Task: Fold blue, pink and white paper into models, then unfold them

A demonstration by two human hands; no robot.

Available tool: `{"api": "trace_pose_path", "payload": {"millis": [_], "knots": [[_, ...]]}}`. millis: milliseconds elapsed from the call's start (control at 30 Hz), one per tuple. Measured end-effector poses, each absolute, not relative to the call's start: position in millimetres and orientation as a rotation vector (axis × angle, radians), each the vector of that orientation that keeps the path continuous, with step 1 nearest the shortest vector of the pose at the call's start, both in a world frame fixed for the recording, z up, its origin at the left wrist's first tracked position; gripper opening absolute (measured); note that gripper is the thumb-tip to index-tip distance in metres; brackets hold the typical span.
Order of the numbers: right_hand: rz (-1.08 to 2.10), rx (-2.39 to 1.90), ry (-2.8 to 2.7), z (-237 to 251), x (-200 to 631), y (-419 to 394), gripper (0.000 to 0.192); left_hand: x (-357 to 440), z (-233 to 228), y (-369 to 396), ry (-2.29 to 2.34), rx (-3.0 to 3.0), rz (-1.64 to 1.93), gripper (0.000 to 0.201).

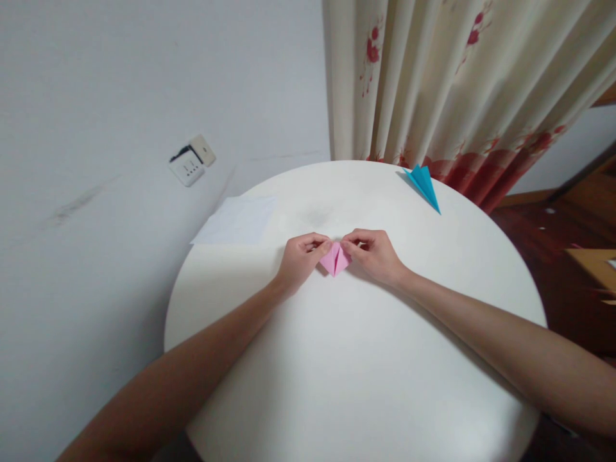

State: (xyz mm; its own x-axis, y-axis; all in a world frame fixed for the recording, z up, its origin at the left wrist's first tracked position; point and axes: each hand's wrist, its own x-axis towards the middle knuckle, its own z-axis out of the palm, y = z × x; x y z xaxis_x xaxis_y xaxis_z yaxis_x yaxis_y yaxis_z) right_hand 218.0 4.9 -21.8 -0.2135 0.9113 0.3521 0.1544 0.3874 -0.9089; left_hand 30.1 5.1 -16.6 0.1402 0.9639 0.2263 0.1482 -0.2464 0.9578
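A small piece of folded pink paper (335, 260) is held between my hands just above the middle of the table. Its lower end comes to a point, and a dark slit runs down its centre. My left hand (302, 258) pinches the upper left corner between thumb and fingers. On the other side, my right hand (373, 253) pinches the upper right corner the same way. The fingertips hide the paper's top edge.
The round white table (332, 372) stands against the wall. A blue paper plane (424, 186) lies at its far right edge, near the curtain (433, 83). Sheets of white paper (235, 220) lie at the far left. A wall socket (187, 168) is beyond them.
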Motion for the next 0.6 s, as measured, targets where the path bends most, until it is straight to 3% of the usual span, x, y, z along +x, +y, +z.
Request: {"api": "trace_pose_path", "payload": {"millis": [600], "knots": [[0.781,-1.036,-1.389,-14.8,232.0,20.2,0.013,23.2,-21.8,17.8,1.137,1.511,1.444,0.018]]}}
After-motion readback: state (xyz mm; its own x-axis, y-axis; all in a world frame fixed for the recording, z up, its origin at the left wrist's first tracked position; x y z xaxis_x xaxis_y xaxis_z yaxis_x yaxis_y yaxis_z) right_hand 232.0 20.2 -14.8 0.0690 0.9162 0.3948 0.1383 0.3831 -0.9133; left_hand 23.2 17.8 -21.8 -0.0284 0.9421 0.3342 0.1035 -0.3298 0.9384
